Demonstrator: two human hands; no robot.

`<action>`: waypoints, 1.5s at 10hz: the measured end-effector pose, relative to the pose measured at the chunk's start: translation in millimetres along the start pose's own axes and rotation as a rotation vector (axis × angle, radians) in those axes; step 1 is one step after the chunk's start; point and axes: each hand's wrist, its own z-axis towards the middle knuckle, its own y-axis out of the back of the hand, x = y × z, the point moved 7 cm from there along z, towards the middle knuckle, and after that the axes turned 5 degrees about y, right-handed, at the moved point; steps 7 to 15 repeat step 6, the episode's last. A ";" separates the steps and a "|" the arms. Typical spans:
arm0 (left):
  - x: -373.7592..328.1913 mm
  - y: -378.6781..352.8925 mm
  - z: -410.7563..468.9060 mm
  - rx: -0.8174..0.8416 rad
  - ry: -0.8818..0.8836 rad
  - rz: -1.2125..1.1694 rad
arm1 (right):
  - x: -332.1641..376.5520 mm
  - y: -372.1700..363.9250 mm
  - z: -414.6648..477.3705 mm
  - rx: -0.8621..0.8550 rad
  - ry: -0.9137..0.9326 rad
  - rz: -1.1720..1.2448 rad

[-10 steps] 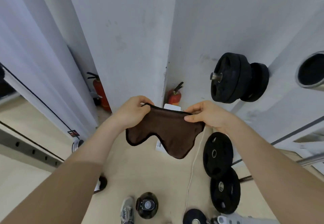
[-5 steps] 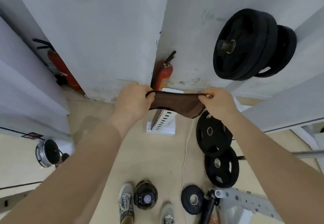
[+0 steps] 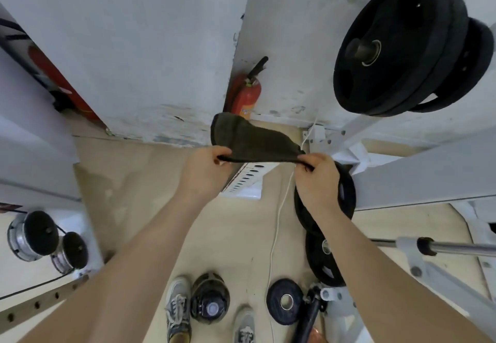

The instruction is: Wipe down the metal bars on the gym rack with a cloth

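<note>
A dark brown cloth (image 3: 249, 138) is stretched between my two hands at mid-frame, its loose part flipped up and away from me. My left hand (image 3: 205, 171) pinches its left edge. My right hand (image 3: 316, 179) pinches its right corner. The white gym rack frame (image 3: 418, 179) runs across the right side, below and beyond my right hand. A chrome barbell bar (image 3: 461, 248) rests on the rack at the lower right. Neither hand touches the rack.
Black weight plates (image 3: 389, 47) hang on a peg at upper right; more plates (image 3: 346, 195) lean on the floor under my right arm. A red fire extinguisher (image 3: 247, 95) stands in the wall corner. A dark bottle (image 3: 209, 299) sits between my shoes. A perforated rack upright (image 3: 40, 302) crosses lower left.
The view has tipped further down toward the floor. The cloth, which hung down between my hands a second ago, is now pulled taut and its loose part flipped up and away.
</note>
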 end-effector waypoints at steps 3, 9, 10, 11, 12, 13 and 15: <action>12.0 -14.3 1.3 -0.049 -0.097 0.379 | -11.2 -45.9 -13.0 0.274 0.081 -0.114; 6.1 -7.3 -14.3 0.107 -0.085 0.128 | 30.5 -35.0 -28.2 0.460 0.084 -0.140; 6.1 -7.3 -14.3 0.107 -0.085 0.128 | 30.5 -35.0 -28.2 0.460 0.084 -0.140; 6.1 -7.3 -14.3 0.107 -0.085 0.128 | 30.5 -35.0 -28.2 0.460 0.084 -0.140; 6.1 -7.3 -14.3 0.107 -0.085 0.128 | 30.5 -35.0 -28.2 0.460 0.084 -0.140; 6.1 -7.3 -14.3 0.107 -0.085 0.128 | 30.5 -35.0 -28.2 0.460 0.084 -0.140; 6.1 -7.3 -14.3 0.107 -0.085 0.128 | 30.5 -35.0 -28.2 0.460 0.084 -0.140</action>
